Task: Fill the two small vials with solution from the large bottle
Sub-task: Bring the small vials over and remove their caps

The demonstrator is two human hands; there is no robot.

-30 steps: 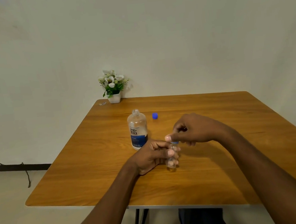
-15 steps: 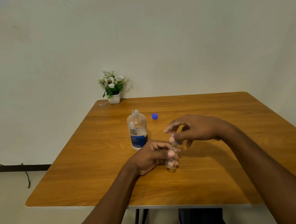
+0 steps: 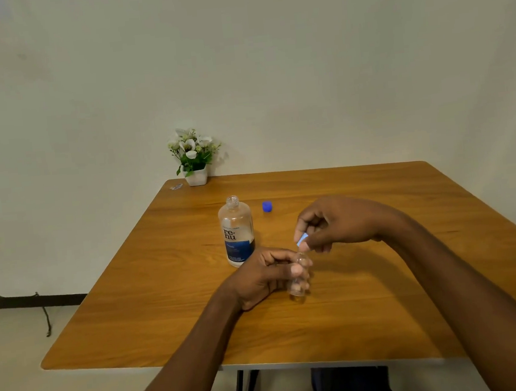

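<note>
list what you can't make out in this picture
Head view:
- vial: middle covered by left hand's fingers; fill level unreadable.
- pale blue cap: mostly hidden in right hand's pinch, blurred.
- small clear object at table's far left corner: too small to identify.
- second vial: not in sight.

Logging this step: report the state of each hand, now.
Left hand: fingers curled round the small clear vial.
Right hand: pinches a small blue cap just above that vial.

"re-nu" on large bottle (image 3: 236,230) label
</note>
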